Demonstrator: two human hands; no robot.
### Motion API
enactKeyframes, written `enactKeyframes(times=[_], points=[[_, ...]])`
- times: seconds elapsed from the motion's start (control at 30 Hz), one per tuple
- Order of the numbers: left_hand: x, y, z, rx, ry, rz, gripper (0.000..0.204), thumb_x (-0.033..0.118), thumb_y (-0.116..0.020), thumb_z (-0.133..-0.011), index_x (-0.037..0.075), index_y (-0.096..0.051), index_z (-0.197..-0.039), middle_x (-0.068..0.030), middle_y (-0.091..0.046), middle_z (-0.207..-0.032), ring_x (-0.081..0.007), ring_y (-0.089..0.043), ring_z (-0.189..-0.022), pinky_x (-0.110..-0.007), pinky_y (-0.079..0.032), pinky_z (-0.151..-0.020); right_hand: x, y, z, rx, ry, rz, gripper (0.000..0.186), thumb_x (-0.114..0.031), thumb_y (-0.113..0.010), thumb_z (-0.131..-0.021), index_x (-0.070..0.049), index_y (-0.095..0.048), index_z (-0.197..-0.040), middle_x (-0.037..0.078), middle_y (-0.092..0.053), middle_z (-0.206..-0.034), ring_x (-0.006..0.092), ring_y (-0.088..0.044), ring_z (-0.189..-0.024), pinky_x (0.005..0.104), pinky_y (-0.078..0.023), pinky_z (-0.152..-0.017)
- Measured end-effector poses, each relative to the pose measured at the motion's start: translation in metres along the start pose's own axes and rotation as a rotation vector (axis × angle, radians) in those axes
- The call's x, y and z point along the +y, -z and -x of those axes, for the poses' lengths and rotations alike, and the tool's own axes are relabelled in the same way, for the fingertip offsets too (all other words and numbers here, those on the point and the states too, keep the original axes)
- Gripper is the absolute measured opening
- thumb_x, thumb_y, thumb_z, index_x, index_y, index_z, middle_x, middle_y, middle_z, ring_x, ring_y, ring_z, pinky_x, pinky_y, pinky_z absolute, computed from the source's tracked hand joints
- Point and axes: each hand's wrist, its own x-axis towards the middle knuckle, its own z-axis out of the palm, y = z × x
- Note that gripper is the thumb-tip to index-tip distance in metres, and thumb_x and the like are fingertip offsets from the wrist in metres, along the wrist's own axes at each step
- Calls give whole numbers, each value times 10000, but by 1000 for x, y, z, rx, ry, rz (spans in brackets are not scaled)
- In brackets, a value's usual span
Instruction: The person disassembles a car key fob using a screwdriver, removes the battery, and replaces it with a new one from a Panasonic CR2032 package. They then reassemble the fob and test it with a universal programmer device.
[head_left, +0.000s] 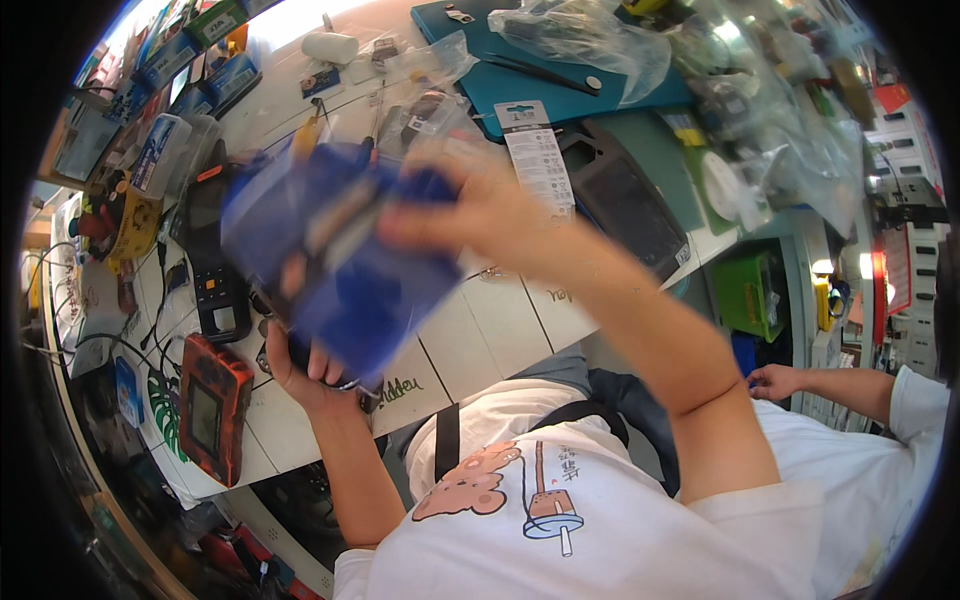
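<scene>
I hold a blue plastic bag (340,250) above the white table (480,330); it is blurred by motion and something paler shows through it. My left hand (305,365) grips the bag from below at its lower edge. My right hand (470,205) clasps its upper right side, fingers curled over the top. What is inside the bag cannot be made out.
An orange handheld device (212,405) lies at the table's left edge, a black meter (215,265) beside the bag. A teal mat (540,60) with clear plastic bags (590,35) lies further back, a black tray (625,205) to the right. Another person's hand (775,380) is at right.
</scene>
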Motion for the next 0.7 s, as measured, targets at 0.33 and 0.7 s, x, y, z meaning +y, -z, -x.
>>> enactKeyframes(times=[0.33, 0.7], points=[[2, 10, -10, -1, 114, 80, 378, 353, -389, -958, 46, -563, -1092, -78, -565, -867, -96, -371, -421, -219, -337, -341, 81, 145, -217, 201, -644, 71, 136, -173, -595, -847, -39, -573, -848, 33, -439, -528, 134, -365, -376, 317, -271, -337], [-1, 3, -4, 122, 80, 42, 320, 325, -406, -956, 46, -550, -1016, -31, -463, -743, -102, -350, -481, -234, -325, -408, -7, 94, -73, 45, -246, 527, 280, -289, -674, -800, -51, -556, -889, 17, -599, -727, 84, -498, -554, 248, -390, -476]])
